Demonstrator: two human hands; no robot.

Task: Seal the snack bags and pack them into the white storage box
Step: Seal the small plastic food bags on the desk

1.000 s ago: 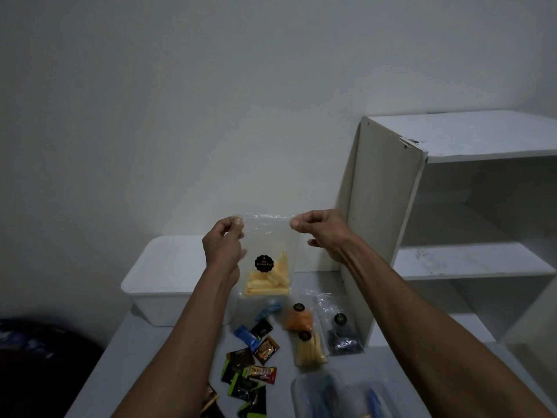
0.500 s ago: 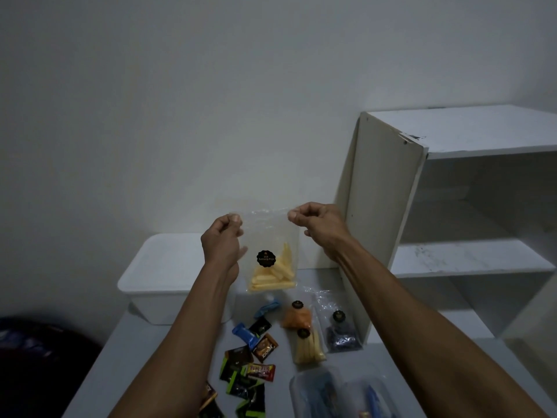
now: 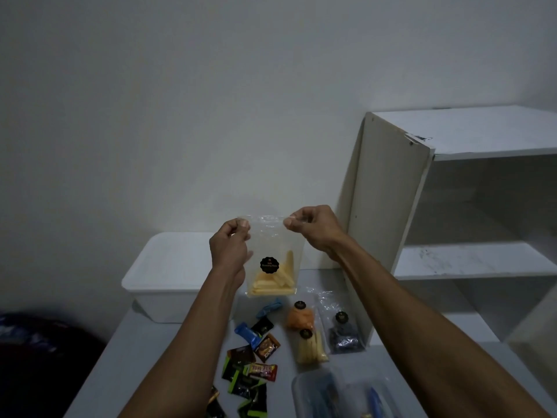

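Note:
I hold a clear snack bag [image 3: 272,267] with yellow sticks and a round black label upright above the table. My left hand [image 3: 230,248] pinches its top left corner; my right hand [image 3: 313,227] pinches the top right corner. The white storage box [image 3: 168,273] sits behind my left hand, with its lid on. Three more clear bags lie on the table: one with orange snacks [image 3: 300,316], one with yellow sticks [image 3: 310,346], one with dark snacks [image 3: 343,333].
Several small wrapped candies [image 3: 256,351] are scattered on the grey table [image 3: 126,357]. A clear plastic container [image 3: 340,393] stands at the near edge. A white shelf unit [image 3: 446,224] rises on the right. Something dark [image 3: 39,357] lies low on the left.
Both hands and the bag have risen slightly, and my right hand's pinch has slid along the bag's top edge. The camera has tilted a little.

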